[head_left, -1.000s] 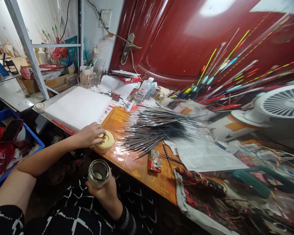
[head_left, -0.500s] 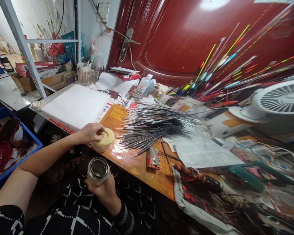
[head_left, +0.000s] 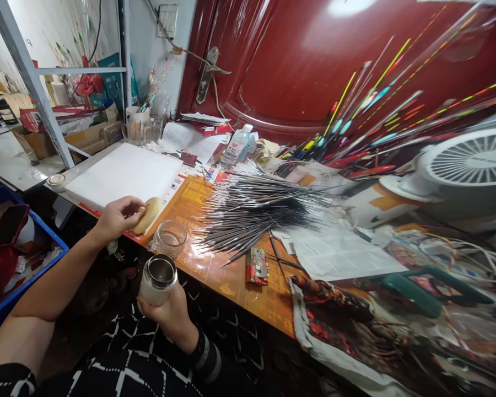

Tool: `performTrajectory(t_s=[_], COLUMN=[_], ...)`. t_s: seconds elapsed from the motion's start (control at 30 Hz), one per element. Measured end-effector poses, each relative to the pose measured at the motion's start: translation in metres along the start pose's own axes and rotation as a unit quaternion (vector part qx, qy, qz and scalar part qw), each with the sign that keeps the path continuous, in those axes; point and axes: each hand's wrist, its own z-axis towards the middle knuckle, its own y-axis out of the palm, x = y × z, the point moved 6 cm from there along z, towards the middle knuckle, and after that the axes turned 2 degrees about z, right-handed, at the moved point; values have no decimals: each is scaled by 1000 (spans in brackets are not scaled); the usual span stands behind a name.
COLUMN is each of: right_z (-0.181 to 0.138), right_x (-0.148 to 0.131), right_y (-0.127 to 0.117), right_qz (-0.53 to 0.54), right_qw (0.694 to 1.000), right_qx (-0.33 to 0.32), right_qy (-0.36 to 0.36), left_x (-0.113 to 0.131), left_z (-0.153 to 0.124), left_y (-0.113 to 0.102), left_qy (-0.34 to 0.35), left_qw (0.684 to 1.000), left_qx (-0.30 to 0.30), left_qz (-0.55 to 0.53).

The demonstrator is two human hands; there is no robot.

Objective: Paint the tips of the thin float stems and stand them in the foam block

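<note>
My left hand is closed on a cream round lid, held tilted above the table's front edge. Just right of it stands a small clear glass cup, uncovered. My right hand grips an open steel flask below the table edge, over my lap. A big fan of thin dark sticks lies on the orange tabletop to the right of the cup.
A white board lies at the back left. A small printed packet and newspaper lie right of the sticks. A white fan, coloured rods, a water bottle and a red door stand behind. A blue crate sits at left.
My left hand has lifted the cream lid off the glass cup and drawn it left. The right hand with the flask has shifted slightly left.
</note>
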Motion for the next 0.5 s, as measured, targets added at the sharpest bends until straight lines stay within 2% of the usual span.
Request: performTrajectory(t_s=[0.13,0.27,0.5], right_z=[13,23,34], right_x=[-6,-7,-5], right_y=[9,18,25], right_qz=[53,94,202], right_qw=[998,993,971], right_qx=[-4,-15,1], right_qy=[22,73,128], left_x=[-17,-34,-49], left_z=[-25,-47,-69], left_y=[-31,-54,-79], left_qy=[-68,-125,-177], left_qw=[997,990,975], left_qx=[43,70,121], left_qz=[-8,-13,-48])
